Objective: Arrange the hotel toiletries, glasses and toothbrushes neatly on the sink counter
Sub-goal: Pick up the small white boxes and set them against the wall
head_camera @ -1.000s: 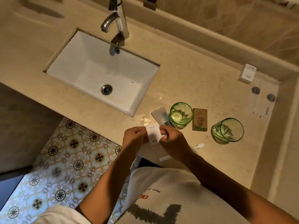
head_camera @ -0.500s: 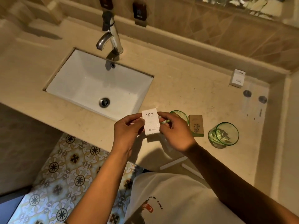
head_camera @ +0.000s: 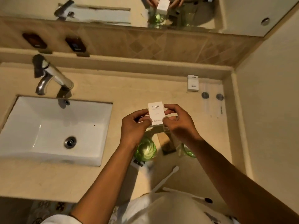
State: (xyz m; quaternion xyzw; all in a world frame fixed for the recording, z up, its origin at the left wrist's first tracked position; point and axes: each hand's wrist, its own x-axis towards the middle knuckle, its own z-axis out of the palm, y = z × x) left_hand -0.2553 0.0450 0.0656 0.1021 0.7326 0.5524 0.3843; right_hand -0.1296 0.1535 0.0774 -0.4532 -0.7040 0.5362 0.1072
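Observation:
Both hands hold a small white box marked HOTEL (head_camera: pixel 156 114) upright above the counter (head_camera: pixel 129 94): my left hand (head_camera: pixel 135 125) pinches its left edge, my right hand (head_camera: pixel 178 123) its right edge. Below my hands stands a green glass (head_camera: pixel 146 150). A second green glass (head_camera: pixel 187 151) is partly hidden by my right forearm. Between them lies a tan soap box (head_camera: pixel 166 143). A second white box (head_camera: pixel 192 83) stands at the back right. Two white toothbrushes (head_camera: pixel 168 177) lie near the front edge. A small sachet (head_camera: pixel 137 163) pokes out beside the first glass.
The white sink basin (head_camera: pixel 53 130) with a chrome tap (head_camera: pixel 50 76) fills the left. A mirror (head_camera: pixel 113 12) and tiled backsplash run along the back, and a wall (head_camera: pixel 267 110) closes the right. Two clear items with round metal caps (head_camera: pixel 212 97) lie at the back right corner.
Both hands have lifted the white HOTEL box up and farther over the counter, away from the front edge. The camera has tilted up, bringing the mirror into view.

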